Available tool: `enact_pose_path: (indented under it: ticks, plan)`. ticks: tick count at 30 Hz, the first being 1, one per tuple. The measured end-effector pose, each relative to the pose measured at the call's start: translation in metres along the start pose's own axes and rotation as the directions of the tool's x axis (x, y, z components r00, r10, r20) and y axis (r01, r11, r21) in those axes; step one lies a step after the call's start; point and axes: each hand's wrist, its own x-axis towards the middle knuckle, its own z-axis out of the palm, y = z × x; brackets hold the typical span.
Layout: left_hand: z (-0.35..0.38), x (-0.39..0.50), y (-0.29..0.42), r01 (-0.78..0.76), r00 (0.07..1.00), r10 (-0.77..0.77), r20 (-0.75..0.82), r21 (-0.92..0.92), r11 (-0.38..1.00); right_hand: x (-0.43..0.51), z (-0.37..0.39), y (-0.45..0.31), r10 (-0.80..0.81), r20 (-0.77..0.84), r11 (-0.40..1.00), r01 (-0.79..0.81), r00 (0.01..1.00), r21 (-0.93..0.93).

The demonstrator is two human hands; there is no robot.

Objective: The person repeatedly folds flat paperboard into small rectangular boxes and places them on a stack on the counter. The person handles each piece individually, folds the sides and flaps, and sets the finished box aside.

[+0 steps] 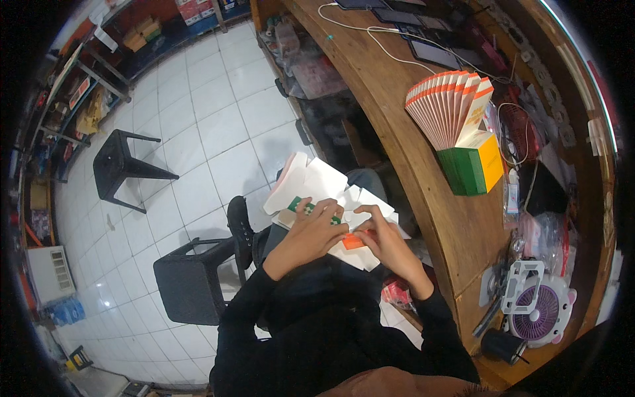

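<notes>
Over my lap lies a partly unfolded cardboard carton [325,178], its white inner side facing up. It has slotted flaps, a green patterned panel [302,204] and an orange flap [353,241]. My left hand [310,235] lies across the green panel, fingers curled over the card and thumb near the orange flap. At the right part of the card, my right hand [389,243] pinches the orange flap between thumb and fingers. Some fingertips and the carton's underside are hidden.
The curved wooden counter [416,164] on my right bears a fanned stack of folded cartons [461,134], phones [436,53], a white cable [369,30] and a small fan [538,312]. Black stools [193,283] stand on the tiled floor [203,129] to my left.
</notes>
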Motion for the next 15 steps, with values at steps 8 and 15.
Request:
enact_pose_path:
  ticks: [8,15]
  plan:
    - [-0.024,-0.027,-0.025,0.105,0.980,-0.136,-0.147,-0.199,0.974,-0.021,-0.043,-0.023,-0.280,-0.480,0.958,0.275,0.831,-0.083]
    - [-0.032,-0.032,-0.014,0.094,0.988,-0.115,-0.107,-0.185,0.978,-0.018,-0.022,-0.019,-0.303,-0.327,0.951,0.305,0.895,-0.047]
